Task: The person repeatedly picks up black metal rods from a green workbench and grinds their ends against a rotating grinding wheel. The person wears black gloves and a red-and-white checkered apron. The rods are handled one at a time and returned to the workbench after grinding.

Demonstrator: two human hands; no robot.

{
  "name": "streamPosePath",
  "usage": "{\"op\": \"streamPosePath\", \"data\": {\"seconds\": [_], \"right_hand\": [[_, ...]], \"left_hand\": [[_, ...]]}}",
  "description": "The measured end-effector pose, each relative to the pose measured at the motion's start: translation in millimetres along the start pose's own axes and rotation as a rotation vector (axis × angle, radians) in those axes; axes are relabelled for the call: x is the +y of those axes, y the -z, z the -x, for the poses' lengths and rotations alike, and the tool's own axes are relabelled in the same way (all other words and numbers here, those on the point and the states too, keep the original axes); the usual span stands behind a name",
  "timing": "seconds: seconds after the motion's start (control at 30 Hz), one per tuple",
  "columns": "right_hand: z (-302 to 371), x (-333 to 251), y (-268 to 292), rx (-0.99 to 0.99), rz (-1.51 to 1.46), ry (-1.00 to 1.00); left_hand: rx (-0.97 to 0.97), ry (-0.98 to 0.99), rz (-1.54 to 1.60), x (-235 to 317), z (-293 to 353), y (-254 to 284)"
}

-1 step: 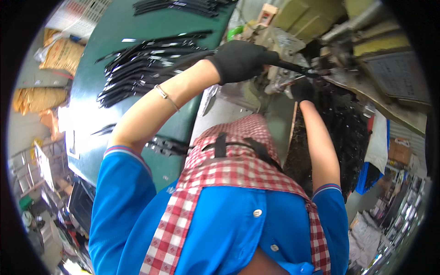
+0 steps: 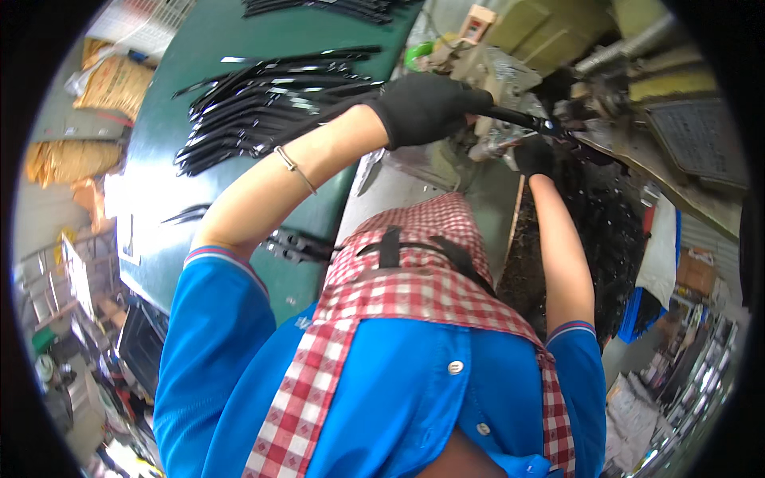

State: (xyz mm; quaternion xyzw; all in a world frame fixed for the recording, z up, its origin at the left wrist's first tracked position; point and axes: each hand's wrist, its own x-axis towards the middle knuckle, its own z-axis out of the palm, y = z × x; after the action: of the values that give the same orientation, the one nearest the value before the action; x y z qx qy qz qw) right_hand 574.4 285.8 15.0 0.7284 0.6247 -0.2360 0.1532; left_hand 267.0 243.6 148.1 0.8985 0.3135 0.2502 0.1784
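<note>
My left hand (image 2: 430,110), in a black glove, is closed around one end of a long, thin black bar (image 2: 514,118). The bar slants to the right, and its far end lies among the dark parts of a machine (image 2: 594,119). Just below that end is my right hand (image 2: 532,156), also in a dark glove. Its fingers merge with the dark background, so what they hold or touch is hidden. Many similar black bars (image 2: 267,111) lie in a fanned pile on the green table (image 2: 171,131), to the left of my left hand.
Further bars (image 2: 319,9) lie at the table's far edge. Black-handled pliers (image 2: 295,245) rest by my left elbow. A dark tray or surface strewn with bits (image 2: 606,239) sits beside my right forearm. A blue bin (image 2: 640,312) stands at right; sacks (image 2: 115,92) are at left.
The view has shifted slightly, so the table and bars appear a little further right. My left hand still grips the bar, with its far end at the machine.
</note>
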Motion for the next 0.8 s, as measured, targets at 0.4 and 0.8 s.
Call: {"op": "streamPosePath", "data": {"seconds": [0.4, 0.8], "right_hand": [[-12.2, 22.5, -38.8, 0.442, -0.002, 0.149], [-27.9, 43.7, -52.6, 0.551, -0.17, 0.24]], "left_hand": [[-0.022, 0.713, -0.279, -45.2, 312.1, 3.5], [0.336, 1.033, -0.551, -43.6, 305.4, -29.4]]}}
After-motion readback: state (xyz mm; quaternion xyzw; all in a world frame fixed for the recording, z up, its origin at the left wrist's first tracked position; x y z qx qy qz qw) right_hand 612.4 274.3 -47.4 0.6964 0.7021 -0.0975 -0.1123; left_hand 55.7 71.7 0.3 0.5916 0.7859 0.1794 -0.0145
